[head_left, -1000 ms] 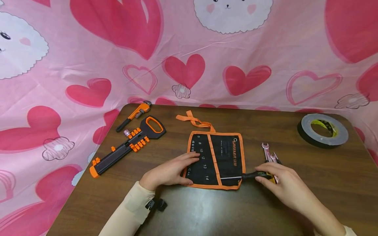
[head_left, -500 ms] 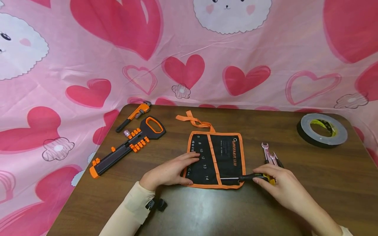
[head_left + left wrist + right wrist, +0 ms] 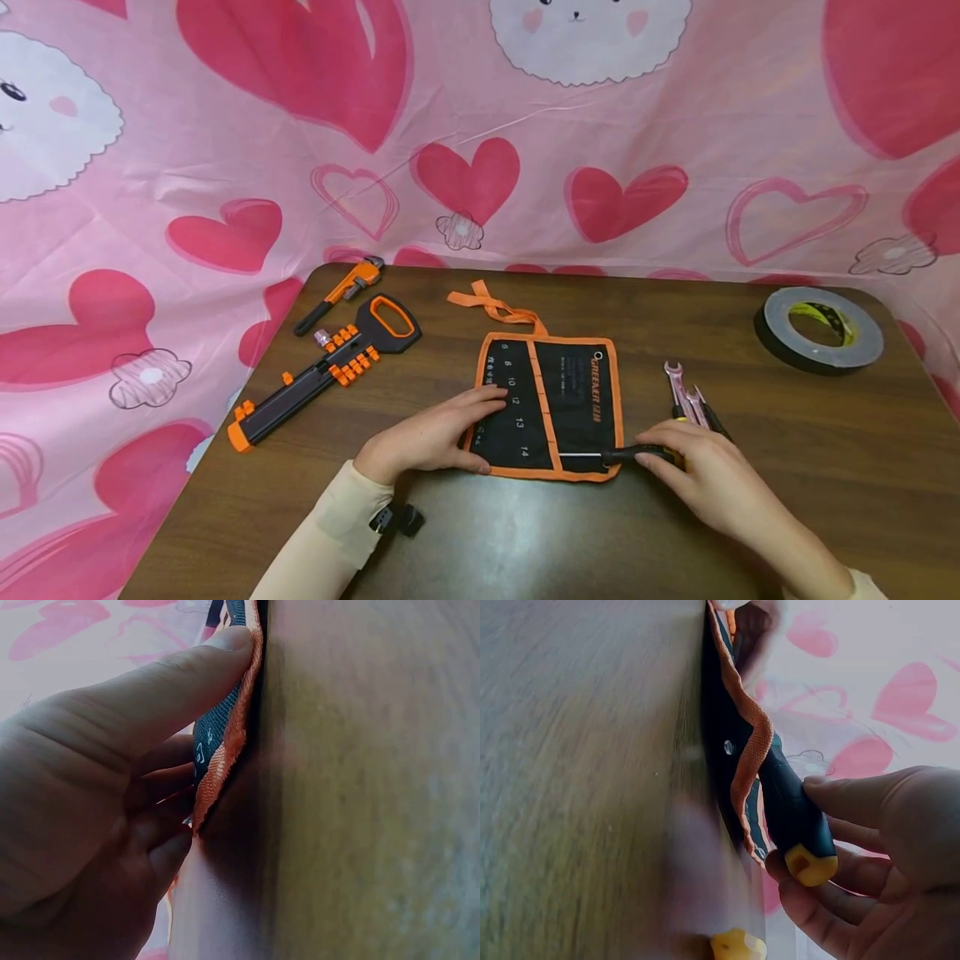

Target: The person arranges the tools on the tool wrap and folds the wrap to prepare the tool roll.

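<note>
A black fabric tool pouch (image 3: 573, 383) with orange edging and numbered pockets lies flat on the table. My left hand (image 3: 431, 437) rests on its left side, fingers spread over the cloth; in the left wrist view the thumb (image 3: 187, 671) lies along the orange edge. My right hand (image 3: 705, 475) pinches a screwdriver (image 3: 618, 455) by its dark handle. The metal shaft lies across the pouch's right half, its tip hidden under the orange strip beside the 14. The right wrist view shows the handle's yellow butt (image 3: 814, 866) between thumb and fingers.
Small wrenches (image 3: 677, 383) and other tools lie just beyond my right hand, partly hidden by it. A tape roll (image 3: 862, 337) sits far right. At left are an orange pipe wrench (image 3: 345, 292) and a black-and-orange clip rail (image 3: 292, 404) with a handle. Orange ties (image 3: 502, 312) trail behind the pouch.
My right hand has moved slightly left with the screwdriver, whose handle now overlaps the pouch's right edge and less of whose shaft shows. My left hand stays in place.
</note>
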`<state>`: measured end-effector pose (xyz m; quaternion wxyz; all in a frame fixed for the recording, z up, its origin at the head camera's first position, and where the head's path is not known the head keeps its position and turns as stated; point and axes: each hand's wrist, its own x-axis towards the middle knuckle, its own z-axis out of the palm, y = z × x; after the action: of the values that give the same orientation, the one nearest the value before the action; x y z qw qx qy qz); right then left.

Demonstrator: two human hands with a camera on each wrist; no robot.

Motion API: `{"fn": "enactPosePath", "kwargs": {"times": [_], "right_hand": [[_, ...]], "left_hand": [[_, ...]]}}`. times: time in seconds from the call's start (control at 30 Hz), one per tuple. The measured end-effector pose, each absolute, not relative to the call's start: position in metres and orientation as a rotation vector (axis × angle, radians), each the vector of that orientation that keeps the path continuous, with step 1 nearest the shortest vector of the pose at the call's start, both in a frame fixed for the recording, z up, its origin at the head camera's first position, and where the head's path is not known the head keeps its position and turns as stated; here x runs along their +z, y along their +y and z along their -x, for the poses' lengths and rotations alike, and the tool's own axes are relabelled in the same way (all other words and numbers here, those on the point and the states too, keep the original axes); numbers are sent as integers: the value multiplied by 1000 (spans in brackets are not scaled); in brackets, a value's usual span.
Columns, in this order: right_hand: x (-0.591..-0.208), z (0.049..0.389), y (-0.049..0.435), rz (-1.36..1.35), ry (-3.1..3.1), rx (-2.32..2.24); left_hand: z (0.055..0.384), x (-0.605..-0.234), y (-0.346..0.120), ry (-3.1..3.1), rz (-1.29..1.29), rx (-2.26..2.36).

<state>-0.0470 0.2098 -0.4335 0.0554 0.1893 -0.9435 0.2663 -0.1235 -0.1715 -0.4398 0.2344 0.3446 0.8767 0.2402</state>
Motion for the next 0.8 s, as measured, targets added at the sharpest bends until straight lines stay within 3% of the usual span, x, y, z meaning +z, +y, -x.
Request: {"fn": "enactPosePath", "kwargs": {"times": [0.8], "right_hand": [[-435, 46, 191, -621, -2921, 749]], "left_hand": [[122, -442, -171, 2429, -950, 647]]}}
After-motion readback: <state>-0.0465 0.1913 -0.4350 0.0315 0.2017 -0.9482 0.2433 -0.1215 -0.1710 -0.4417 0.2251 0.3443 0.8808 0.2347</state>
